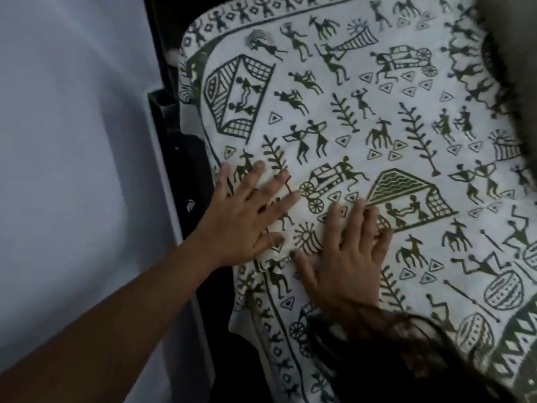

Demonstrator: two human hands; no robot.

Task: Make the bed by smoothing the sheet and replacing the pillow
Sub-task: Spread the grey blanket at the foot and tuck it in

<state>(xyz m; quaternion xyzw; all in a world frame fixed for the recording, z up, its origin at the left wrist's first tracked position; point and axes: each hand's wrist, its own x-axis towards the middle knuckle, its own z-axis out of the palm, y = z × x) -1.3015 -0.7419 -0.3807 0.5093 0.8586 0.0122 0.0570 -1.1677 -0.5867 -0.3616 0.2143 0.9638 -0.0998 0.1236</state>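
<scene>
White sheet (328,135), printed with dark green stick figures, carts, huts, animals and leafy sprigs, covers the bed and fills most of the view, with a pale wall (72,170) along its left side. Nearest the camera, dark hair (392,353) hangs over the lower right of the sheet and hides the right wrist. A bare forearm (116,330) comes up from the lower left corner, crossing in front of the wall and the dark gap beside the bed. At its end the left hand (250,216) lies palm down on the sheet close to the left edge, fingers straight and spread wide, thumb out toward the right; it grips nothing and only presses flat on the cloth. Just beside it the right hand (348,257) also lies palm down, fingers straight and closer together, pointing up the bed, thumb angled toward the other hand; it too holds nothing and rests flat on the sheet. The two hands are near but apart, and the cloth between the thumbs looks slightly wrinkled around a printed sun shape. Left of the hands the sheet's bordered edge drops over the side of the bed, where a black frame (162,112) stands between bed and wall. Farther up, the sheet lies mostly flat, and its border of dancing figures curves round the far left corner. At the top right a dark blurred mass (505,39) overlaps the sheet; what it is cannot be told.
</scene>
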